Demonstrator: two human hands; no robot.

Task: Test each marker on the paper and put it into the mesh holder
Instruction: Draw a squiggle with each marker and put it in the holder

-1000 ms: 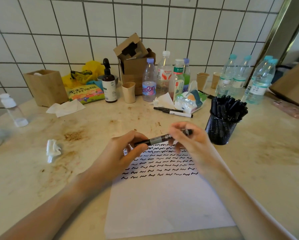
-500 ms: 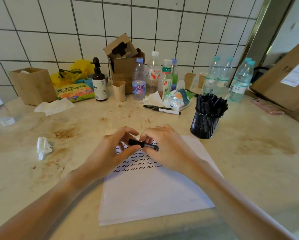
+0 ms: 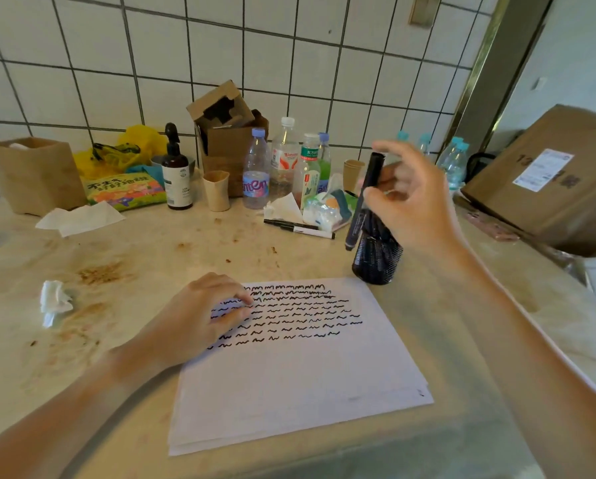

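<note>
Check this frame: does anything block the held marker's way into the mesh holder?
Nothing visible does. The right hand holds the marker nearly upright just above the mesh holder, at its left edge. Only the markers already standing in it crowd the opening, largely hidden behind the hand.

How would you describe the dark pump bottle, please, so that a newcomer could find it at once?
Start at the white tiled wall behind the counter and look along the row of clutter at its foot. Left of the torn cardboard box and the beige cup stands the dark pump bottle. It alone is brown with a black pump and a white label; the other bottles are clear plastic.
</note>
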